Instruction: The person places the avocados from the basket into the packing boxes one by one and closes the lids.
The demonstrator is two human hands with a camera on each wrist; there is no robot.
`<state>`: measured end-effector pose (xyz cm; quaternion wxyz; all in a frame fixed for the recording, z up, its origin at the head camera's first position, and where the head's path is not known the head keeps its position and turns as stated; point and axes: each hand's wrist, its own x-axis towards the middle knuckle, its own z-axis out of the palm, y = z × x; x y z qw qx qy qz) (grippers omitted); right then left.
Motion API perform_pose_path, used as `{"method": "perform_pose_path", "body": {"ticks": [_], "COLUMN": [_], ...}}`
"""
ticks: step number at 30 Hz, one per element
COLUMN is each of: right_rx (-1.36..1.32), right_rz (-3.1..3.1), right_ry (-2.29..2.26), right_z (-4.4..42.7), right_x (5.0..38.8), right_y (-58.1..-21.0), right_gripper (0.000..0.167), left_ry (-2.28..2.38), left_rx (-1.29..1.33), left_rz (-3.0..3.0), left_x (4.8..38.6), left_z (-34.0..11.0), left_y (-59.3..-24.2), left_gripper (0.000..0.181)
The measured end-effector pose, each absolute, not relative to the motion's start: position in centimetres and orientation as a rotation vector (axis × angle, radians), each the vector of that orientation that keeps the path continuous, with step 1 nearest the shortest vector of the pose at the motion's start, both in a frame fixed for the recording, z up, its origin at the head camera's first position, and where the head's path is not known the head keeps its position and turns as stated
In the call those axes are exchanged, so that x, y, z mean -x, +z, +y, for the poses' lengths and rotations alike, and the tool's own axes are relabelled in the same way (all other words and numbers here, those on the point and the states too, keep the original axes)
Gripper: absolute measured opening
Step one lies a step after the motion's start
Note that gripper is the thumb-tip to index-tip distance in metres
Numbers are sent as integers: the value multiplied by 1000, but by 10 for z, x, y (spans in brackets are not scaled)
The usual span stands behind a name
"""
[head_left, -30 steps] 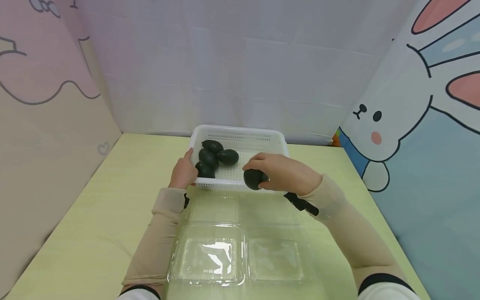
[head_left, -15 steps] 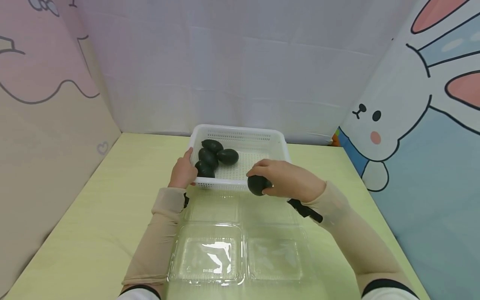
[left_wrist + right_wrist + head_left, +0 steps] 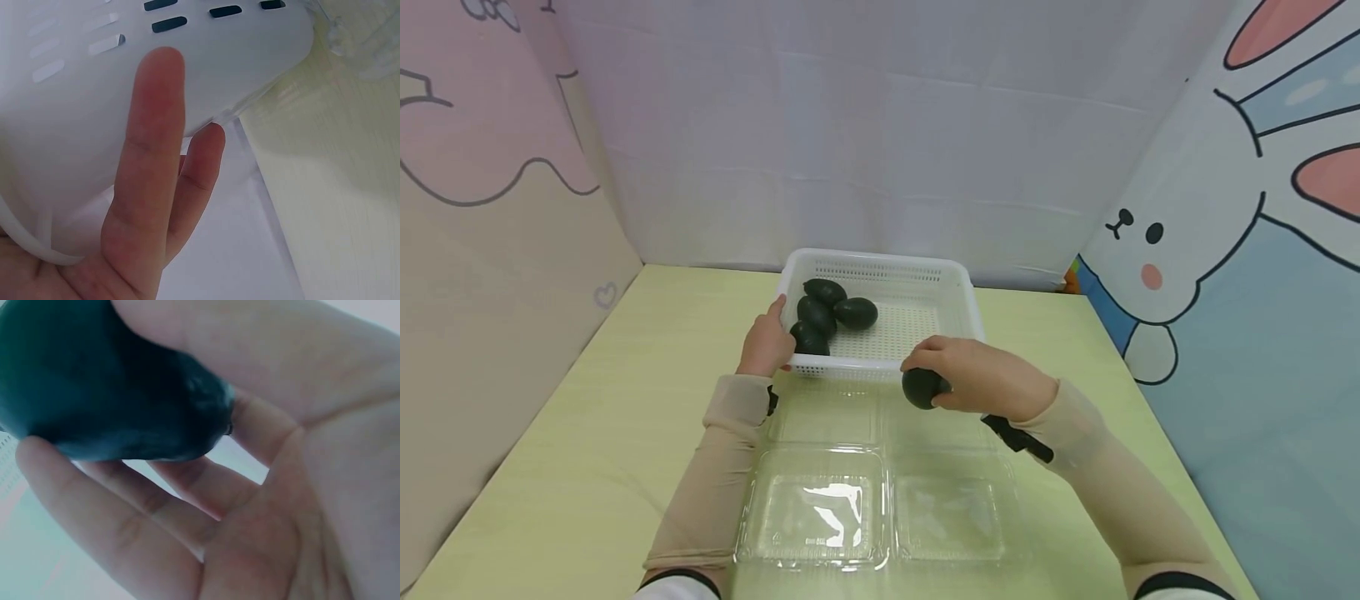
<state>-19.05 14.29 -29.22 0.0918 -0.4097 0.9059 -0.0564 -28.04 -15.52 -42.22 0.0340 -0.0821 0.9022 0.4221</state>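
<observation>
A dark green avocado (image 3: 924, 388) with a stem nub is gripped in my right hand (image 3: 985, 377), in the air just in front of the white basket's front rim. In the right wrist view, thumb and fingers hold the avocado (image 3: 112, 381) by its sides. Several more avocados (image 3: 855, 313) lie at the left of the perforated white basket (image 3: 880, 364). My left hand (image 3: 765, 343) holds that basket at its front left corner. In the left wrist view, fingers lie along the outer basket wall (image 3: 250, 56), the rim crosses near the palm, and the thumb is mostly hidden.
Clear plastic boxes or compartments (image 3: 887, 508) lie in front of the basket on the pale yellow table (image 3: 587, 450). Walls stand on three sides: a plain pale back wall (image 3: 880, 150), a cartoon left wall (image 3: 497, 275) and a rabbit-printed right wall (image 3: 1247, 400).
My right hand has carried the avocado toward me and slightly right, from over the basket's front rim to just in front of it. The left hand and basket have stayed put.
</observation>
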Motion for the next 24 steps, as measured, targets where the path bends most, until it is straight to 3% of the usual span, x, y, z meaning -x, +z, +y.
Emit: {"method": "perform_pose_path", "body": {"ticks": [24], "right_rx": [1186], "right_rz": [2605], "right_ry": [-214], "right_z": [150], "right_x": [180], "right_y": [-318], "right_gripper": [44], "left_ry": [1281], "left_rx": [245], "left_rz": [2797], "left_x": [278], "left_z": [-153], "left_y": [-420], "left_gripper": [75]}}
